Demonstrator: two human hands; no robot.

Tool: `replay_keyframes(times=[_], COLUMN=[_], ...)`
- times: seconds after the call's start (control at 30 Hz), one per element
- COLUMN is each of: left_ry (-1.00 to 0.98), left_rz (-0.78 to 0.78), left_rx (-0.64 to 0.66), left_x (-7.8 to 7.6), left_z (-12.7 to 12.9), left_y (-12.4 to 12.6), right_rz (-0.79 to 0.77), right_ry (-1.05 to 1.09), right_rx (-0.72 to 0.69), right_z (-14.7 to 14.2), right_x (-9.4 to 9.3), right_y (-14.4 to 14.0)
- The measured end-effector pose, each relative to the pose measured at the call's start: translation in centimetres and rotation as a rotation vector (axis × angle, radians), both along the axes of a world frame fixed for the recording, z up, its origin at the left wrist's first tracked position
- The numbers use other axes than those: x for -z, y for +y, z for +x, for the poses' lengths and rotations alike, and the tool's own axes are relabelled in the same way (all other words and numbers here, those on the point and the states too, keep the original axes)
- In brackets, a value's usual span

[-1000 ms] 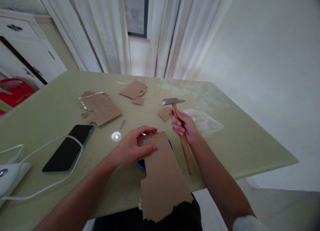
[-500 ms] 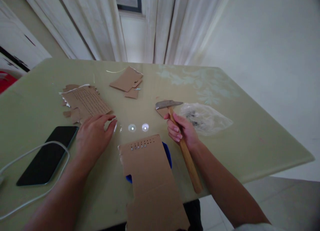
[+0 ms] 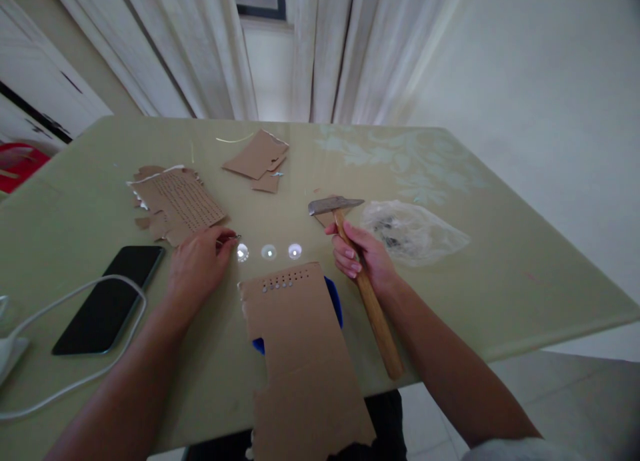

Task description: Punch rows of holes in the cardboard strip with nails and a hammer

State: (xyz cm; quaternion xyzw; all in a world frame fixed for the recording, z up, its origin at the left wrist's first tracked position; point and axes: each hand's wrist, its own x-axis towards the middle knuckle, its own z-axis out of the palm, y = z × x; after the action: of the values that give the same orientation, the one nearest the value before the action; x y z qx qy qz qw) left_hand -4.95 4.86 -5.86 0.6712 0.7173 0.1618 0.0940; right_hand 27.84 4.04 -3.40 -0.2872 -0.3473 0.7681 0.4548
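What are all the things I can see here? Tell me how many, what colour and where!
table: one, pale green, under everything
big cardboard strip: one, brown, a row of holes at its far end, near edge in front of the person
blue thing: one, mostly hidden under that strip
torn cardboard pieces: several, brown, far left and far middle
hammer: one, wooden handle, grey head, in the right hand
plastic bag: one, clear, right of the hammer
phone: one, black, left
cable: one, white, looped over the phone
small metal piece: one, thin, at the left fingertips
curtains: white, behind the table
left hand: pinching the metal piece
right hand: gripping the hammer handle
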Motion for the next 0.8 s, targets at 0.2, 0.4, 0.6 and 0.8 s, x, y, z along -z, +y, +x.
replay_keyframes(times=[0.2,0.4,0.6,0.8], left_ry=[-0.045,0.031,0.162,0.302], left_rz=[-0.005,-0.019,0.005,-0.032], left_rx=[0.021,0.015,0.046,0.097], left_x=[0.6,0.6,-0.1,-1.7], left_z=[-0.4,0.1,1.3,2.4], left_y=[0.8,1.0,0.2,0.7], right_rz=[0.01,0.037,0.051,0.018], right_ry=[0.02,0.057,0.053,0.023], right_rx=[-0.007,-0.011,-0.01,0.009], right_z=[0.0,-0.2,-0.5,-0.7], right_x=[0.2,0.6,0.9,0.9], right_y=[0.2,0.4,0.7,0.9])
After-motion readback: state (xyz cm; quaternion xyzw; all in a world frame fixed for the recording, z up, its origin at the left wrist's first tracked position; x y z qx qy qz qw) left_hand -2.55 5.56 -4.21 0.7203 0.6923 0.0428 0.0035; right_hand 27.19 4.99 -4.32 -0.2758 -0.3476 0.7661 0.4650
